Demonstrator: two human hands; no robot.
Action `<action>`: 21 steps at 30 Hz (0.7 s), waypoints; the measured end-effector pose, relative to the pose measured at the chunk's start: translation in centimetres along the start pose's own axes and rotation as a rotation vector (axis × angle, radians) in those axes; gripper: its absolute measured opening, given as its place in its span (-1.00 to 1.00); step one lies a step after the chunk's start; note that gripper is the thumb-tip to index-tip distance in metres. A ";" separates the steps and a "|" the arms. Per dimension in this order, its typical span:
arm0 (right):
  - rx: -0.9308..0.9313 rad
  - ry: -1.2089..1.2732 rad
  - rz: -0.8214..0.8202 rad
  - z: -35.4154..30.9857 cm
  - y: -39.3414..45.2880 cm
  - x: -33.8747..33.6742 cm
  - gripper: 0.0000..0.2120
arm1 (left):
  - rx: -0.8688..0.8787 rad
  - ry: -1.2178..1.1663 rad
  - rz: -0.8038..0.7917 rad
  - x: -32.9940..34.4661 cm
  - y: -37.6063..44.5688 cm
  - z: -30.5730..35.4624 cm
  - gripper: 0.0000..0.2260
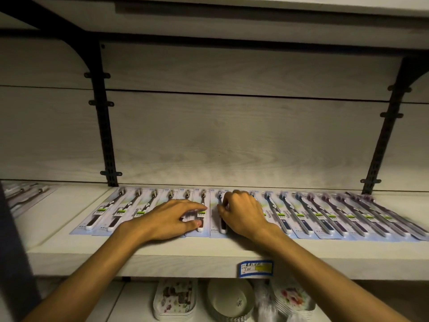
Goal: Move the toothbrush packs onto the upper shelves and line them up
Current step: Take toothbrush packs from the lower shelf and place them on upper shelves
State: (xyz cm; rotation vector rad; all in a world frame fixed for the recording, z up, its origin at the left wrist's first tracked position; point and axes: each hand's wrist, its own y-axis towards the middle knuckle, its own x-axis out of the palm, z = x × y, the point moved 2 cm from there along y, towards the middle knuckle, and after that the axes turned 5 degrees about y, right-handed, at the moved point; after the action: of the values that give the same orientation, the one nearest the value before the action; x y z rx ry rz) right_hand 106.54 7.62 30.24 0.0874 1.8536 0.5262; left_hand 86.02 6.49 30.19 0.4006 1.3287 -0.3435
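Observation:
Several toothbrush packs (301,214) lie flat in an overlapping row across the white shelf (162,254), heads toward the back wall. My left hand (169,217) lies flat with straight fingers on the packs left of centre, fingertips on a dark-handled pack (201,213). My right hand (243,211) has curled fingers on the neighbouring pack (217,219), thumb and fingers pinching it near its middle. Packs to the left hold dark brushes, those to the right blue and purple ones.
A blue and yellow price label (256,268) is stuck on the shelf's front edge. Black brackets (105,126) stand against the back wall. More packs (25,194) lie far left. On the shelf below sit floral trays (174,298) and a white bowl (229,298).

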 end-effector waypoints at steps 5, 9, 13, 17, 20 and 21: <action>-0.118 0.037 -0.068 -0.2 -0.5 -1.5 -0.56 | -0.067 0.033 0.176 -0.7 -0.7 0.7 -0.50; -0.203 0.043 -0.119 -0.4 -1.7 -2.7 -0.44 | -0.087 0.096 0.336 -1.8 -2.6 2.3 -0.54; -0.309 0.098 -0.090 -1.2 -3.5 -3.0 -0.52 | -0.108 0.089 0.384 -1.7 -5.3 2.5 -0.55; -0.359 0.097 -0.105 -3.4 -5.1 -2.7 -0.49 | -0.126 0.059 0.354 -1.4 -8.4 2.2 -0.54; -0.385 0.060 -0.102 -5.6 -6.3 -2.2 -0.53 | -0.147 0.041 0.324 -1.5 -11.0 1.4 -0.53; -0.390 0.050 -0.095 -6.4 -6.7 -2.1 -0.54 | -0.149 0.027 0.330 -1.6 -11.9 1.1 -0.53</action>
State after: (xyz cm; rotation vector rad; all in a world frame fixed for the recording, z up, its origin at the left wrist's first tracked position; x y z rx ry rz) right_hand 102.70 -1.04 31.02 -0.2751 1.7616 0.8184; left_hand 81.15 -4.51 30.91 0.4913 1.2797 0.0356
